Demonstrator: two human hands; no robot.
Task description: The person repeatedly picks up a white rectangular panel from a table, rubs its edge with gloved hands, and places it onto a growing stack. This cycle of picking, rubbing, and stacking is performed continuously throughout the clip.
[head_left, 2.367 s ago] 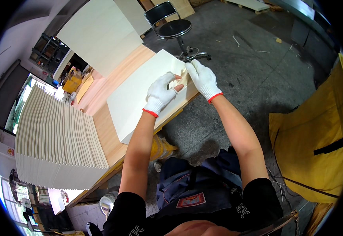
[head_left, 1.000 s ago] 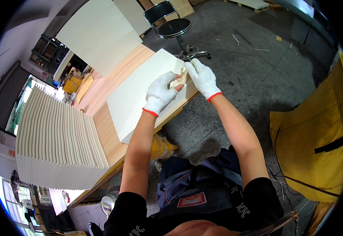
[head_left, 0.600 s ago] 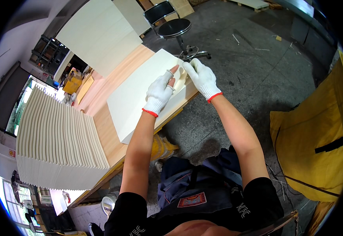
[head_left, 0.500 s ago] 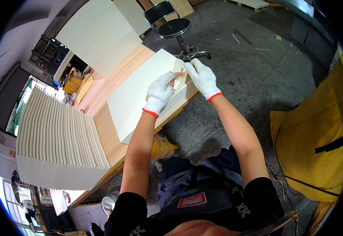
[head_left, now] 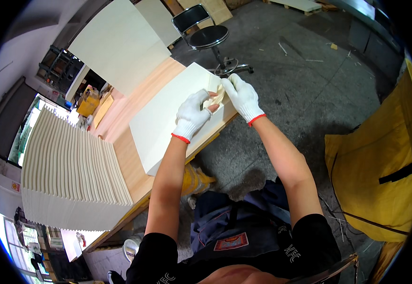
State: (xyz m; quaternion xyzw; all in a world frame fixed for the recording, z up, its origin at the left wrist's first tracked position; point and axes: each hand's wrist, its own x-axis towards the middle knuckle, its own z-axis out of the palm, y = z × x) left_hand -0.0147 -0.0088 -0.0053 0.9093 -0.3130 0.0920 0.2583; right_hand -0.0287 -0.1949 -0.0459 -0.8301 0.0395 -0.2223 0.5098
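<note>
At the white panel's [head_left: 168,113] corner, both gloved hands (left [head_left: 192,114], right [head_left: 242,96]) pinch a small pale pad [head_left: 215,98].

Two bare forearms rise from the lower edge toward 12 o'clock, converging near the centre top. Both hands wear white knit gloves with red cuffs. The left hand [head_left: 192,115] is curled, fingers bent toward 1 o'clock; the right hand [head_left: 242,96] sits just beside it at 2 o'clock, fingers pinched together, fingertips of both nearly meeting.
</note>
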